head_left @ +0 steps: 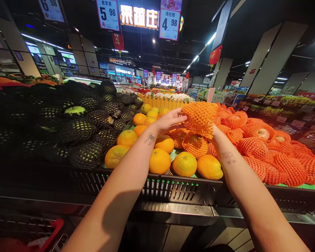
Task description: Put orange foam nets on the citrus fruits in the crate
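An orange foam fruit net (201, 118) is stretched out above the oranges, covering my right hand. Only the wrist (218, 135) and forearm of that hand show below the net's edge; its fingers are hidden. My left hand (170, 120) comes in from the left, its fingers closed at the net's left edge, thumb side showing. Below both hands lie bare oranges (184, 163) in a black slotted crate, and a netted orange (196, 143) sits just under the foam net.
Dark-netted green fruit (90, 131) is heaped to the left. Fruit in red-orange foam nets (254, 147) fills the right side. A metal ledge (178, 209) runs along the front, and a red-rimmed cart (54, 232) stands at lower left. Price signs (170, 22) hang overhead.
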`<state>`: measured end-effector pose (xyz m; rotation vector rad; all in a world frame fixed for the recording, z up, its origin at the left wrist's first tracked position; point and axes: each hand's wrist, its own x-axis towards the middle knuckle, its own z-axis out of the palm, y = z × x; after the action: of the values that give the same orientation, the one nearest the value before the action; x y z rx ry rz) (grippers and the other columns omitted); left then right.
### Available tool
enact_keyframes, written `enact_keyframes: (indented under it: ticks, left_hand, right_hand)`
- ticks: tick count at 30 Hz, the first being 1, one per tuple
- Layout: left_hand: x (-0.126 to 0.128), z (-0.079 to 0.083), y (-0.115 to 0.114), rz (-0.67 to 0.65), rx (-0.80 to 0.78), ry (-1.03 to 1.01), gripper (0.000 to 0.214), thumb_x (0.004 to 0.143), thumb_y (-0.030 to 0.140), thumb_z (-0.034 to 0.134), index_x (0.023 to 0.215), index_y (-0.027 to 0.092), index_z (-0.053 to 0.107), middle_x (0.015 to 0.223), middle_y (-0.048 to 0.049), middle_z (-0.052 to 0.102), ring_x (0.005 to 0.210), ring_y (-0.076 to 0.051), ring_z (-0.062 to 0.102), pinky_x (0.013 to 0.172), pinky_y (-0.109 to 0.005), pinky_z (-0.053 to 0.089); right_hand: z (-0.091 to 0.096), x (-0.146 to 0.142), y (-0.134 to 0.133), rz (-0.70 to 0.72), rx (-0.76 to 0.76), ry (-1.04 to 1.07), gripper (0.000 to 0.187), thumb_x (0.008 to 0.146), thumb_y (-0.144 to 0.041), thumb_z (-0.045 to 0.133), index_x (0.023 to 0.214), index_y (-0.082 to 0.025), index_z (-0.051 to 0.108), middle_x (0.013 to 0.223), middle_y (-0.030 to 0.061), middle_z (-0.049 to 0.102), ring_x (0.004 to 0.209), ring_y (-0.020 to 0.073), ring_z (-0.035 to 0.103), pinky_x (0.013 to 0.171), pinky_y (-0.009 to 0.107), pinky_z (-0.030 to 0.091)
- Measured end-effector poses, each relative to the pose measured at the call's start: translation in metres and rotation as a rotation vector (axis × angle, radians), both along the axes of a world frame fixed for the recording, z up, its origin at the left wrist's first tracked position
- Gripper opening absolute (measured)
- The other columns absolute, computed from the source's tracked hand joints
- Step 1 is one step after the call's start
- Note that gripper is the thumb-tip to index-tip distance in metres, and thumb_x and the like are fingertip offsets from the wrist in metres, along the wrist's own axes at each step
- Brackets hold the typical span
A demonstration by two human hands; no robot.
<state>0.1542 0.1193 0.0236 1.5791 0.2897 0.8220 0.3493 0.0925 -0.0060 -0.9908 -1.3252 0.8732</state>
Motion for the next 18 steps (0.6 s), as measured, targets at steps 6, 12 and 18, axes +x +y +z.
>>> enact_keyframes:
  ticks: [6,12,18]
  left_hand:
    - [0.005,0.001,0.0,0.021,-0.003,-0.028,0.022,0.085,0.019,0.066,0.106,0.015,0.067,0.106,-0.0106,0.071,0.102,-0.02,0.068,0.097,-0.036,0.05]
    - [0.001,-0.003,0.016,0.573,0.254,0.309,0.007,0.087,0.013,0.052,0.091,0.015,0.058,0.088,-0.0054,0.067,0.077,-0.016,0.062,0.079,-0.031,0.049]
    - [-0.008,0.006,-0.015,0.478,0.62,1.172,0.031,0.07,0.038,0.078,0.084,0.015,0.063,0.091,-0.0112,0.07,0.087,-0.029,0.065,0.08,-0.036,0.048]
  right_hand:
    - [0.011,-0.007,-0.01,0.112,0.118,0.076,0.052,0.049,-0.045,0.09,0.09,-0.023,0.067,0.101,0.0026,0.073,0.095,0.0249,0.068,0.087,0.038,0.056]
    - [0.018,-0.005,-0.005,-0.061,0.183,0.322,0.055,0.047,-0.056,0.094,0.071,-0.022,0.058,0.071,-0.0035,0.062,0.062,0.0099,0.056,0.058,0.023,0.048]
    - [0.012,0.004,0.005,-0.213,0.163,0.38,0.064,0.037,-0.061,0.094,0.07,-0.022,0.055,0.074,-0.002,0.063,0.074,0.0173,0.059,0.061,0.029,0.049]
